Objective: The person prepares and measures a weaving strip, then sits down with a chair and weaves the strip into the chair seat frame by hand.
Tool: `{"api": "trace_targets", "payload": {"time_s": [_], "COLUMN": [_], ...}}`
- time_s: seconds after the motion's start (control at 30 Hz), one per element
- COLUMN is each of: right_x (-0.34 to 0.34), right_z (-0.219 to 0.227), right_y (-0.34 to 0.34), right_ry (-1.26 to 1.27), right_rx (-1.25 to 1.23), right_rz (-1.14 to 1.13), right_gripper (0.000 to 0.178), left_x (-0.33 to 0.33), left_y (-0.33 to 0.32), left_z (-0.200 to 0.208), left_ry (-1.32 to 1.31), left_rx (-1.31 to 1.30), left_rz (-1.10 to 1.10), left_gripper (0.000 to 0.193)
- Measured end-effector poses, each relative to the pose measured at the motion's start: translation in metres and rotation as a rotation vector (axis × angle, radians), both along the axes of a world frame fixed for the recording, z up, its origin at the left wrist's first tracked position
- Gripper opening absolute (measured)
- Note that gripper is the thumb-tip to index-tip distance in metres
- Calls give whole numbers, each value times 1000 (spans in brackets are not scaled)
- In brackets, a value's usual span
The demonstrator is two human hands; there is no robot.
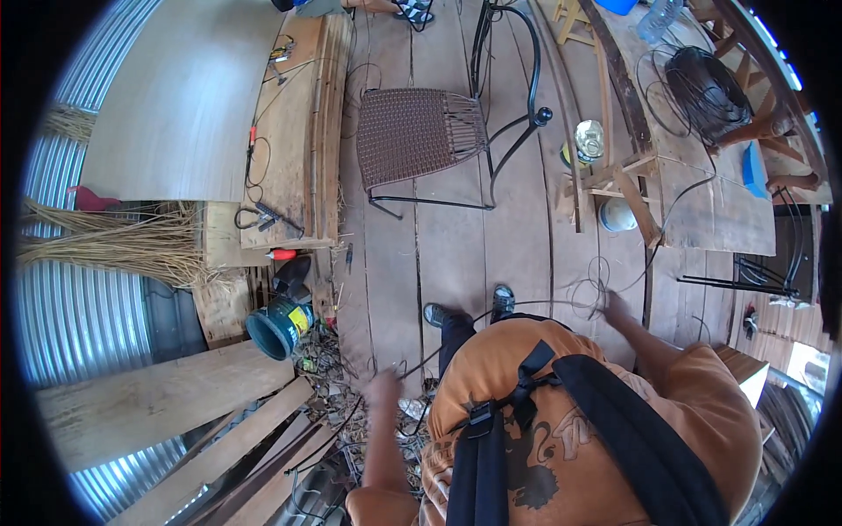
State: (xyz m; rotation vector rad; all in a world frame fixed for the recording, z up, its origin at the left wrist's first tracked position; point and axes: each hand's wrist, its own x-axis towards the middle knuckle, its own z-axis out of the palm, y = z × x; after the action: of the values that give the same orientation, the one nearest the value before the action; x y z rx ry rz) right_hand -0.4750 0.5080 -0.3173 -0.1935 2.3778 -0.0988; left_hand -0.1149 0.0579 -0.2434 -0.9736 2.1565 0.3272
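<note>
A long dark cord runs across the front of my body between my two hands. My left hand, smeared by motion, is closed on the cord low at the left, above the littered ground. Out to the right, my right hand is closed round the cord beside several loose loops. From there the strand climbs to a large dark coil on the right-hand table. Ahead of me stands a metal-framed chair with a woven brown seat; its weave ends in loose, separate strands at the right side.
On the left, a wooden bench carries pliers and other tools. A green bucket lies tilted near scraps and planks. Wooden supports, a tin can and a white container stand to the right. Another person's foot shows at the top.
</note>
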Motion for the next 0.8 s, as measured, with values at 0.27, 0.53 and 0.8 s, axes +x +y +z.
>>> {"api": "trace_targets", "payload": {"time_s": [0.27, 0.53, 0.8], "right_x": [33, -45, -84], "right_z": [92, -18, -61], "right_y": [-245, 141, 48], "right_ry": [-710, 31, 13], "right_rx": [-799, 304, 57], "right_rz": [256, 134, 638], "right_gripper": [33, 42, 45], "left_x": [-172, 162, 86], "left_y": [32, -159, -222], "left_z": [41, 147, 314], "left_ry": [652, 396, 889], "left_rx": [107, -701, -1021], "left_rz": [-37, 637, 234], "left_gripper": [16, 17, 41]}}
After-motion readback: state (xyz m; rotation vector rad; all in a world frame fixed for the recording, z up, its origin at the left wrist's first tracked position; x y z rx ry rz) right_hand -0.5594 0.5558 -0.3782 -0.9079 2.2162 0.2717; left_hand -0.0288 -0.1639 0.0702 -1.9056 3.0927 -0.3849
